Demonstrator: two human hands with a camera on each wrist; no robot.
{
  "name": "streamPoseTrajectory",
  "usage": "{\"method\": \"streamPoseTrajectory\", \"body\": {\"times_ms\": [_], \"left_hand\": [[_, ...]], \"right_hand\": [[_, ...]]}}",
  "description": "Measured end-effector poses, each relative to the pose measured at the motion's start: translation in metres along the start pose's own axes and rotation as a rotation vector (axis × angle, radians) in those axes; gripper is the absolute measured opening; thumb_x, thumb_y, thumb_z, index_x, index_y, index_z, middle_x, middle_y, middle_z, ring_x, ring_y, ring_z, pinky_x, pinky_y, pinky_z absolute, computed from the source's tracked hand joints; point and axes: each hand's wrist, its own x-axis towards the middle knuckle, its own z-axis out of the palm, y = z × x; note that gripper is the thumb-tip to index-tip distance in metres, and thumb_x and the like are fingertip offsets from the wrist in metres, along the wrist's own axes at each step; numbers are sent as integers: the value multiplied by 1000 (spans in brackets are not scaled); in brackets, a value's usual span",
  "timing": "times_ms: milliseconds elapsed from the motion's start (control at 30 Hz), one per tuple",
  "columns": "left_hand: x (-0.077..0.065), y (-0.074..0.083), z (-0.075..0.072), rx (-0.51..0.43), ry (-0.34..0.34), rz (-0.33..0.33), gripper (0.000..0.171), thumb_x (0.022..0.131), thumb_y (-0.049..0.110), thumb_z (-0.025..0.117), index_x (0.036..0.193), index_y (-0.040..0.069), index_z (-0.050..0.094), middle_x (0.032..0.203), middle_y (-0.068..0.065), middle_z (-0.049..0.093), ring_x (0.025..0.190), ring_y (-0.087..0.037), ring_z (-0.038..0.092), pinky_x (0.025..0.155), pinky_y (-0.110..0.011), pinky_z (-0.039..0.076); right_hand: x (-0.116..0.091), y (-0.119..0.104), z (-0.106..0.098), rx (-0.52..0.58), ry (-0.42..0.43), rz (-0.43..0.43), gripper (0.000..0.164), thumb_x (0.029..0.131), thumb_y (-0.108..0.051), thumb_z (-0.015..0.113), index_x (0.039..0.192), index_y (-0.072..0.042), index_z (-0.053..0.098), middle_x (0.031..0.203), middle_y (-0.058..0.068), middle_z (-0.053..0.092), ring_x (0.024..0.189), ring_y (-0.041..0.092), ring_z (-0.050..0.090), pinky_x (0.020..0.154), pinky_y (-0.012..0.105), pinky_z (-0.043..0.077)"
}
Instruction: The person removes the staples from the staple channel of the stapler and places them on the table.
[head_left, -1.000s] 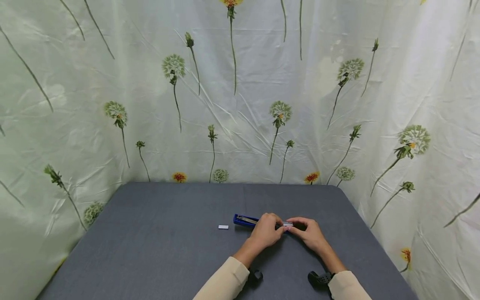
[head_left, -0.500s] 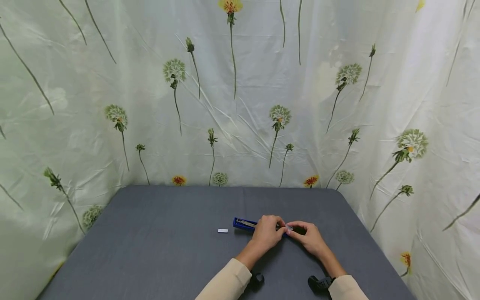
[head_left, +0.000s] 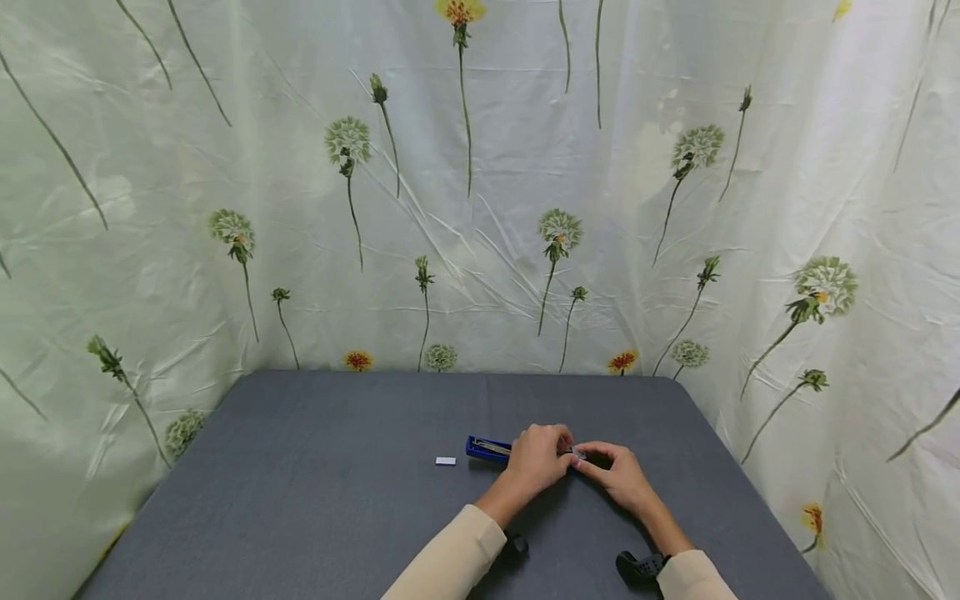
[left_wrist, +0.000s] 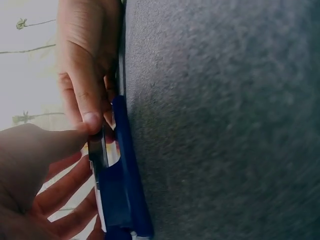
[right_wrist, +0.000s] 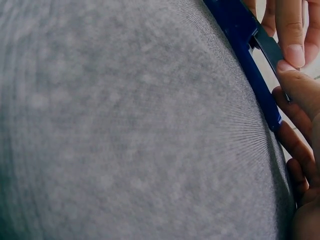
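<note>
A blue stapler [head_left: 486, 451] lies on the table with its top swung back, baring the metal inside. My left hand [head_left: 536, 457] grips it around the middle, fingers behind it and thumb over the magazine [left_wrist: 96, 149]. Between the thumb and fingers of my right hand [head_left: 619, 477] is a small silvery strip of staples [head_left: 578, 453], pinched at the magazine's right end. Both thumb tips meet there in the wrist views. The blue base [right_wrist: 255, 77] runs beneath the fingers, which hide much of the strip.
A small white block [head_left: 446, 461] lies on the grey cloth-covered table [head_left: 315, 500], left of the stapler. Behind the table's far edge hangs a flower-printed curtain [head_left: 480, 250]. Dark straps [head_left: 637, 568] sit at the wrists.
The silvery strip, plainly seen between the fingers a second ago, is now mostly covered by them. My left hand has shifted slightly right along the stapler; the head view has tilted a little.
</note>
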Motion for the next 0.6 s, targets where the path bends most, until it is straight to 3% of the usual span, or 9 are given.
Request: {"method": "streamPoseTrajectory", "body": {"times_ms": [300,600], "left_hand": [[5,1,-9,10,-110,5,15,91,32,80,101,21,83,88,8,77,76,-9,69,66,-27,55],[2,-8,-6,-88,-76,28,14,91,31,81,99,20,84,86,8,77,74,-3,67,66,-22,53]], "right_hand": [[-2,-8,1,22,-11,-35,24,93,-19,78,115,-8,77,111,9,77,99,7,67,87,26,54],[0,1,0,36,-21,-23,25,93,-22,79,115,-12,78,115,8,77,100,2,67,89,22,54]]}}
